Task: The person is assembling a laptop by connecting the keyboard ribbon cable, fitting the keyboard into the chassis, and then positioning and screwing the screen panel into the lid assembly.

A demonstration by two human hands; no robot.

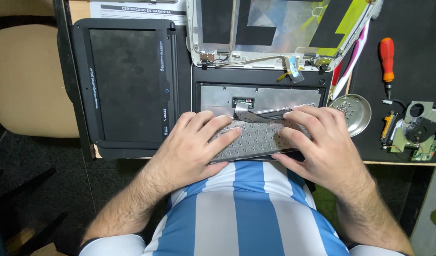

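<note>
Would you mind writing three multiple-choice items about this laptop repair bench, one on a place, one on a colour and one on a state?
1. Where does the round metal dish sit?
A. Beside the right hand
B. On the black bezel
C. On the floor

2. What colour is the screwdriver handle?
A. Blue
B. Orange-red
C. Green

3. How does the keyboard lie?
A. Seated keys-up in the base
B. Turned over, metal back up, under both hands
C. Standing on edge against the lid

Answers:
1 A, the dish lies just beyond the right hand on the dark mat.
2 B, its handle is orange-red.
3 B, the left hand and right hand rest on its grey backing, ribbon cable showing.
</note>
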